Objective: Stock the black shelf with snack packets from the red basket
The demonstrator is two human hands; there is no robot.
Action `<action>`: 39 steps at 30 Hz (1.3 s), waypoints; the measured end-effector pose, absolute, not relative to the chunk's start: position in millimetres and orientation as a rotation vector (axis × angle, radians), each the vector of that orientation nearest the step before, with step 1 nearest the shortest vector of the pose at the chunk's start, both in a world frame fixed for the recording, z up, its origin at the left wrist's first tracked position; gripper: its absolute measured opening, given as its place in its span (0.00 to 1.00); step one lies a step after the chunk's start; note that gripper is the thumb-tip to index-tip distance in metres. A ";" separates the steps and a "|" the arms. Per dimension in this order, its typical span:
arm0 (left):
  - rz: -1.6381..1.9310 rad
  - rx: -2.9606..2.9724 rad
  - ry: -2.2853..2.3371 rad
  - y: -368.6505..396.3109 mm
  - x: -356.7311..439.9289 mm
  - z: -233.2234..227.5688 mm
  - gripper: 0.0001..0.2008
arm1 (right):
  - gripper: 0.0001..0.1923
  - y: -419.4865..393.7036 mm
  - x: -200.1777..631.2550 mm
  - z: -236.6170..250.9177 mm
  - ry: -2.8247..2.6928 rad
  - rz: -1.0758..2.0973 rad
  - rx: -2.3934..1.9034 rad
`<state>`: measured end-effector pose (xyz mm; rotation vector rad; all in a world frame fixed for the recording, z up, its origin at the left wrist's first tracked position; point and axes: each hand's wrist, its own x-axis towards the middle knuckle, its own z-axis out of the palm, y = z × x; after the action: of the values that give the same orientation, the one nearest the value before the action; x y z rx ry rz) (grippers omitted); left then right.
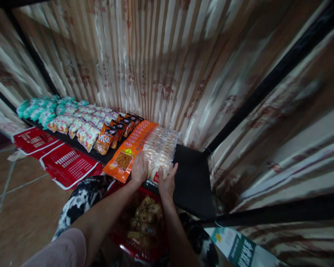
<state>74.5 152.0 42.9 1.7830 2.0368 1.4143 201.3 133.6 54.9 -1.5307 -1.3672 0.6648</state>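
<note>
My left hand (pixel 140 168) and my right hand (pixel 167 181) are on either side of a see-through packet (pixel 154 175) of pale round pieces with a red label. Their fingers curve around its sides at the shelf's front edge. Behind it, similar clear packets (pixel 164 142) stand in rows, close together. Left of my left hand lies a flat orange snack bag (pixel 124 163) with a picture of brown sticks on it. It rests on the black shelf (pixel 193 178). Parts of the gripped packet are hidden by my fingers.
Orange-and-black packets (pixel 104 139), white packets (pixel 86 135) and green packets (pixel 40 113) line the shelf leftward. Red baskets (pixel 69 163) stand along its front. Below my arms, another red basket (pixel 130 248) holds gold-wrapped packets. A dark metal post (pixel 250 100) rises at right before striped curtains.
</note>
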 end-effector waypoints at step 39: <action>1.537 1.709 2.005 151.9 77.5 45.0 0.23 | 0.43 160.9 220.4 62.4 -1.168 0.850 -1.483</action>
<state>77.5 151.9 45.0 1.7086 2.0047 1.5368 220.4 160.9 62.4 -1.4833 -1.1682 0.8496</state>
